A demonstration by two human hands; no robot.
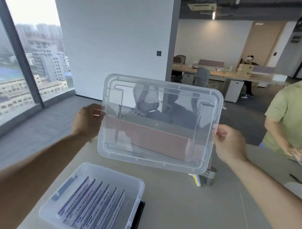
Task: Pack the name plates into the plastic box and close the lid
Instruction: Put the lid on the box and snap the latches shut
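While the lid is held up in the head view, the scene reads as follows.

Lid: the clear plastic lid (161,122) is raised in the air above the bench (185,205), tilted with its face toward the camera, clear of the box below.
Left hand: the left hand (88,121) is clamped on the lid's left edge, forearm reaching up from the lower left.
Right hand: the right hand (228,144) pinches the lid's right edge, thumb on the near face, forearm coming in from the lower right.
Box: the clear plastic box (137,186) sits open on the bench near its left edge, below and left of the lid; a black latch (137,218) hangs on its right side.
Name plates: the name plates (95,206) stand on edge in a row inside the box, filling most of it.
Open room: bare bench lies to the right of the box and between the box and the lid.
Bystander: a person in a green shirt (293,116) stands at the far right, cut off by the frame.
Hard to make out: a brown panel and office chairs show blurred through the lid; print on the plates is unreadable; the box's near corner is cut off.
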